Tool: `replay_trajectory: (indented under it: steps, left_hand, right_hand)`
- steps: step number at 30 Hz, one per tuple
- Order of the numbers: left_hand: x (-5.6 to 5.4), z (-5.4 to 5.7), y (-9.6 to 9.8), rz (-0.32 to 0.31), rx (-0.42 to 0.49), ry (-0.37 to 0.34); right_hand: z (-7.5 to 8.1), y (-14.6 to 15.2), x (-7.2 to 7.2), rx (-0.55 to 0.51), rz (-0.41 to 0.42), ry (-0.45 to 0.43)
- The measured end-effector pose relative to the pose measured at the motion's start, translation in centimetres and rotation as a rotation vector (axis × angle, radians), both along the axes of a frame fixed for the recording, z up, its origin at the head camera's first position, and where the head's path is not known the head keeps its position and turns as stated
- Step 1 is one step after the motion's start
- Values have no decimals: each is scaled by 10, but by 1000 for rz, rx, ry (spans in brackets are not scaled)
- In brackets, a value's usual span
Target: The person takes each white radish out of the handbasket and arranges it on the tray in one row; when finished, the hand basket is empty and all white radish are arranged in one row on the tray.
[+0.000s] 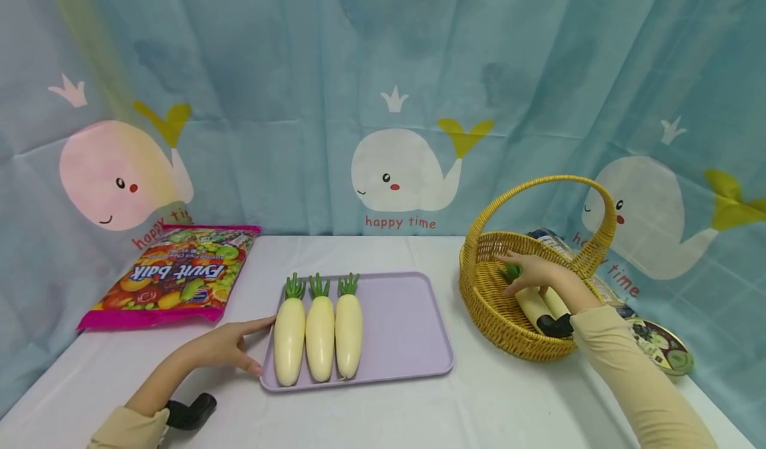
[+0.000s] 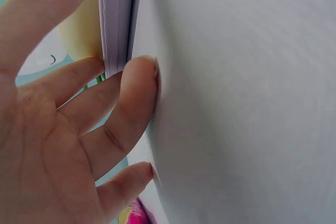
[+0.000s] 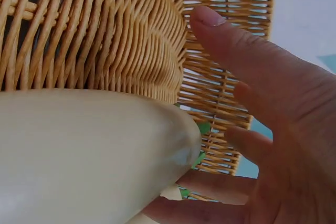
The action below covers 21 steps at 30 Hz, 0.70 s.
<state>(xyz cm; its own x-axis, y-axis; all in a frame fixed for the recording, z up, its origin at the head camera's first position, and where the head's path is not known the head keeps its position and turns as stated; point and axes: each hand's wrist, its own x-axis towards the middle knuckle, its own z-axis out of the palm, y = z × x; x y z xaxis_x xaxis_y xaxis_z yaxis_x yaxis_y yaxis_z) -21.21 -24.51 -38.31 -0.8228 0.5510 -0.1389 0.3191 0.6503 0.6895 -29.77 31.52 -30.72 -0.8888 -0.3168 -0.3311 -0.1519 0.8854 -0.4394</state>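
Three white radishes [image 1: 320, 339] with green tops lie side by side on the left part of a lilac tray [image 1: 402, 329]. At that tray's left edge is my left hand [image 1: 218, 350], its fingers spread and holding nothing; in the left wrist view some fingertips [image 2: 94, 65] meet the rim. My right hand [image 1: 535, 273] reaches into a wicker basket [image 1: 499, 326], above white radishes [image 1: 531, 304] lying inside. In the right wrist view the thumb [image 3: 231, 38] stands apart from the nearest radish [image 3: 94, 150], and other fingers are by its leafy end, partly hidden.
A pink-edged fruit candy bag [image 1: 176, 276] lies at the back left. Right of the basket are a round, lidded-looking container [image 1: 661, 346] and a partly hidden package [image 1: 607, 289]. The basket's tall handle [image 1: 541, 181] arches above it. A blue whale-print curtain [image 1: 287, 103] hangs behind the white table.
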Motion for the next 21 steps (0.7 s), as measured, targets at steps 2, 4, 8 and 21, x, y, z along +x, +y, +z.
replay_trajectory:
  steps: [2, 4, 8, 21]
  left_hand:
    - [0, 1, 0, 2, 0, -3]
    - [1, 1, 0, 7, 1, -8]
    - [0, -1, 0, 4, 7, -15]
    - [-1, -1, -1, 4, -4, -5]
  right_hand:
    - [0, -1, 0, 3, -5, -10]
    - [0, 0, 0, 0, -17, -27]
    - [-2, 3, 0, -32, -17, -45]
    - [-8, 4, 2, 28, 60, -32]
